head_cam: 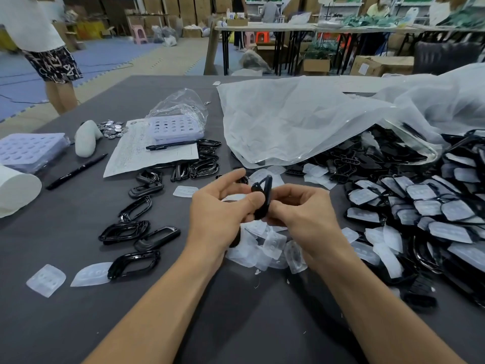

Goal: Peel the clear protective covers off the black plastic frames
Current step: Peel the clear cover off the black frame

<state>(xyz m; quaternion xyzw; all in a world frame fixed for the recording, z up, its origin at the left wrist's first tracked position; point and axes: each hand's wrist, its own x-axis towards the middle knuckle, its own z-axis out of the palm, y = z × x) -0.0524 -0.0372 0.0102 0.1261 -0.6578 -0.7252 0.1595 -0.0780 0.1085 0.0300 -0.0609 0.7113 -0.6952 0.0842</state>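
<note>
Both hands meet above the middle of the dark table (65, 311), holding one black plastic frame (263, 195) on edge between them. My left hand (223, 211) pinches its left side with thumb and curled fingers, the forefinger raised. My right hand (301, 208) grips its right side with curled fingers. Whether a clear cover is still on this frame is hidden by the fingers. Loose clear covers (265, 245) lie in a heap under the hands. Bare black frames (136, 232) lie scattered to the left. A big pile of covered frames (425, 206) fills the right.
A large clear plastic bag (301, 122) lies behind the pile. At back left sit a paper sheet (131, 153) with a pen, purple trays (173, 127), small metal discs (112, 128), a second pen (76, 172) and a white roll (15, 190). A person stands at far left.
</note>
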